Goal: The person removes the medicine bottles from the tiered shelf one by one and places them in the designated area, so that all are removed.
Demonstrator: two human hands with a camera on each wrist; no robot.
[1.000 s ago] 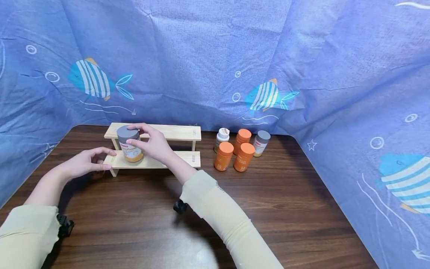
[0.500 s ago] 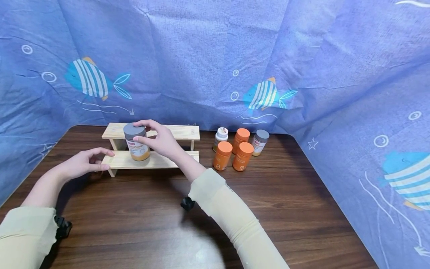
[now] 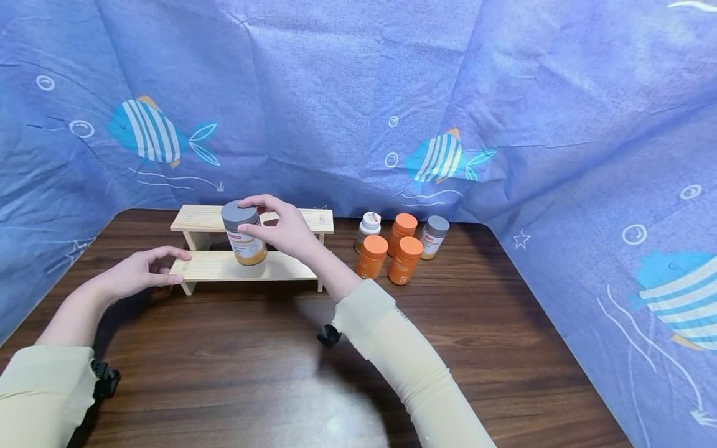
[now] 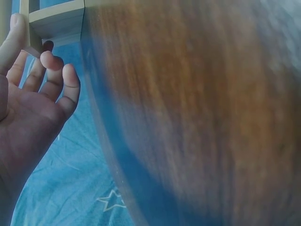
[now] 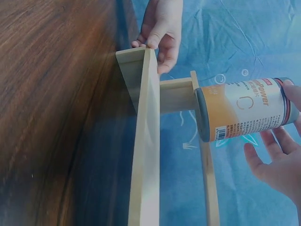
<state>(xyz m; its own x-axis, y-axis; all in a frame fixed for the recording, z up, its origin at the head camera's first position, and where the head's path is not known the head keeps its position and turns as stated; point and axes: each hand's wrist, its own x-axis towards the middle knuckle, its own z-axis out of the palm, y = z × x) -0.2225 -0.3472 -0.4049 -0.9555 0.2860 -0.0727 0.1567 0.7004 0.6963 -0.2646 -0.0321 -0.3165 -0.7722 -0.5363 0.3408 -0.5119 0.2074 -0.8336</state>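
Observation:
My right hand (image 3: 282,230) grips a supplement jar (image 3: 247,244) by its grey lid, thumb in front and fingers behind. The jar has a white and yellow-orange label and is held upright over the lower tier of a two-tier wooden shelf (image 3: 196,267). In the right wrist view a gap shows between the base of the jar (image 5: 242,109) and the lower board (image 5: 148,141). At the shelf's left end, my left hand (image 3: 134,272) pinches the corner of the lower board between thumb and fingers. Its thumb (image 4: 14,40) lies against the wood in the left wrist view.
Right of the shelf, a white-capped bottle (image 3: 370,230), several orange jars (image 3: 406,261) and another grey-lidded jar (image 3: 434,238) stand grouped on the dark wooden table (image 3: 252,373). A blue fish-print cloth (image 3: 313,99) hangs behind and along the sides.
My right hand has carried the jar to the right along the lower tier and slightly up. The left hand has kept its hold on the shelf's end.

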